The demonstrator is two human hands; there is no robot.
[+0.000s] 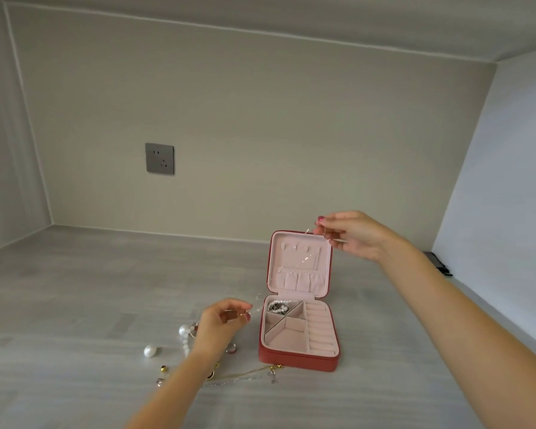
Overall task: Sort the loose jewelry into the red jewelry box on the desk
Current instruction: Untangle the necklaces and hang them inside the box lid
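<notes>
The red jewelry box (297, 359) stands open on the grey desk, its pink lid upright. A thin silver chain necklace (294, 264) stretches slantwise in front of the lid. My right hand (350, 235) pinches its upper end above the lid's top right corner. My left hand (222, 320) pinches its lower end just left of the box. A heap of dark and pearl jewelry (279, 306) lies in the box's back left compartment. Loose pearls (150, 350), a pearl strand (184, 331), a ring (231, 348) and a gold chain (245, 373) lie on the desk left of the box.
A grey wall socket (159, 158) sits on the back wall. A dark object (438, 264) lies at the far right by the side wall. Walls enclose the desk on the left, back and right.
</notes>
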